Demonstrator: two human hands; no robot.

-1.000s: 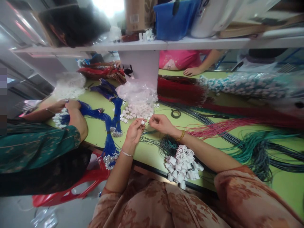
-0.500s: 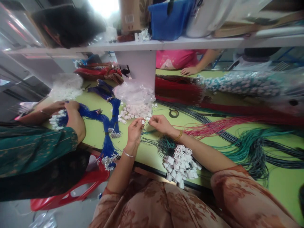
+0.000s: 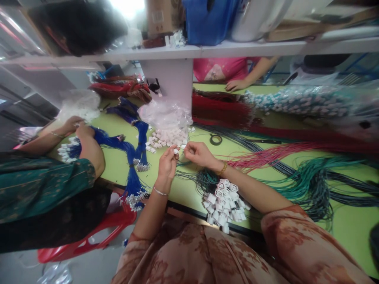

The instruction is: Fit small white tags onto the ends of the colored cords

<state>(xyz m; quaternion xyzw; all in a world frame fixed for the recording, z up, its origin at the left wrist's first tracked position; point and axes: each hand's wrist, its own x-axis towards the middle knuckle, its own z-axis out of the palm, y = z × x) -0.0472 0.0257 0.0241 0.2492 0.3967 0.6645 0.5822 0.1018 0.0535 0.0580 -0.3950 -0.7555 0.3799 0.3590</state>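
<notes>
Mid-frame: left hand pinches white connector in its fingers | right hand curled just beside, grip unclear | versus a second ago: barely shifted, handling seems little advanced

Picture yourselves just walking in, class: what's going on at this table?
A person's left hand has a small white piece in its grip. The right hand is curled close beside it; what it holds, if anything, is too small to tell. Just beyond, loose pieces lie heaped by a plastic bag. White caps are bunched at the table's near edge. At left, a co-worker's hands are at blue wires.
</notes>
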